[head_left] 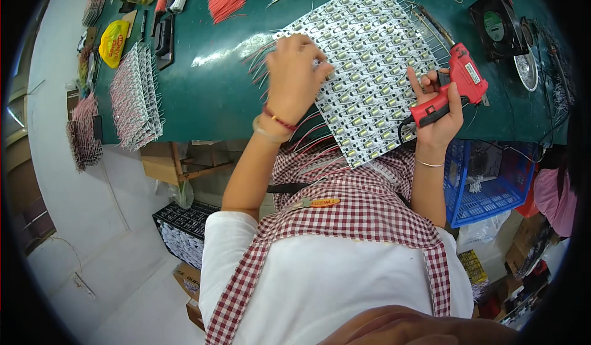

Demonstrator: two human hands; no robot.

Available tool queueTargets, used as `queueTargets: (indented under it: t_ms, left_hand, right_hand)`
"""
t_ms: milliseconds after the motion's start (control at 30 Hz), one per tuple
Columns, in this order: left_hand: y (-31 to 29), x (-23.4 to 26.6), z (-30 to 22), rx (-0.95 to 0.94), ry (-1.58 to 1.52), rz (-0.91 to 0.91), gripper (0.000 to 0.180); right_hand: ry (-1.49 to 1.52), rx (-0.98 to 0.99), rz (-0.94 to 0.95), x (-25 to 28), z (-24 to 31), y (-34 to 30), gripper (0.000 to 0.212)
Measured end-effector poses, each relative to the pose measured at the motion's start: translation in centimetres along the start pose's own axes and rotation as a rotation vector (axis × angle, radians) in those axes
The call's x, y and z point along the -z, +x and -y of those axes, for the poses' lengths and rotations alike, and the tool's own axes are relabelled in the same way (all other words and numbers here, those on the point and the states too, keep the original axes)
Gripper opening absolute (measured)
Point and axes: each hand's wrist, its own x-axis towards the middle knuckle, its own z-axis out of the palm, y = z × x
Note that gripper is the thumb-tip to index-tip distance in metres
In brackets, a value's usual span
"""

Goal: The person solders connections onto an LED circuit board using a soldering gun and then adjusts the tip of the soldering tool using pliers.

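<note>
- left hand point(295, 68): half-curled at the circuit board's point(369, 68) left edge; any pinch cannot be told
- right hand point(442, 123): loosely clamped round a red soldering gun point(466, 77), tip pointing far left
- board: on the tabletop point(215, 99), long axis far-left to near-right

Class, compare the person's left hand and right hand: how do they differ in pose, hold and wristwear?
The left hand curls, knuckles up, over the circuit-board panel's left side; the right hand is palm up. The right hand holds a red soldering gun; the left hand shows no tool. The left hand wears two wrist bands; the right hand, one thin bangle. Both hands are ungloved.
</note>
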Motion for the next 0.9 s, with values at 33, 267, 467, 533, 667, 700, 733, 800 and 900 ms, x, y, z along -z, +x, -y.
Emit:
queueTargets:
  t_ms: [33,267,467,533,667,700,733,800,900]
  left_hand:
    - [0.4,-0.6,-0.5,-0.026,-0.048,0.086,0.012]
    - [-1.0,-0.5,0.0,0.057,0.084,-0.088,0.010]
    - [-4.9,0.2,1.2,0.219,0.220,-0.143,0.009]
    - [-4.3,1.1,1.1,0.176,0.207,-0.192,0.010]
    - [-0.8,-0.7,-0.1,-0.009,-0.011,-0.069,0.010]
    - [0.0,-1.5,-0.4,-0.037,-0.009,0.011,0.009]
    - [0.4,-1.9,-0.6,-0.063,-0.006,0.091,0.009]
    - [0.4,-2.0,-0.5,-0.055,0.004,0.054,0.009]
    - [-0.4,-1.1,-0.1,-0.026,0.051,0.001,0.010]
  right_hand:
    - [0.000,0.000,0.001,0.0,0.0,0.0,0.027]
    - [0.001,0.002,0.018,0.1,-0.4,0.1,0.027]
    - [0.010,0.008,0.007,0.3,-0.2,0.1,0.027]
    - [0.008,-0.003,0.022,0.4,-0.3,0.0,0.027]
    - [0.005,-0.008,0.013,0.1,-0.5,0.1,0.026]
    - [0.022,-0.012,0.018,0.1,-0.4,0.1,0.026]
    - [0.021,-0.009,0.019,0.1,-0.5,0.1,0.026]
    - [0.027,-0.011,0.018,0.3,-0.7,0.0,0.026]
    - [0.014,-0.001,0.017,0.4,-0.7,0.0,0.026]
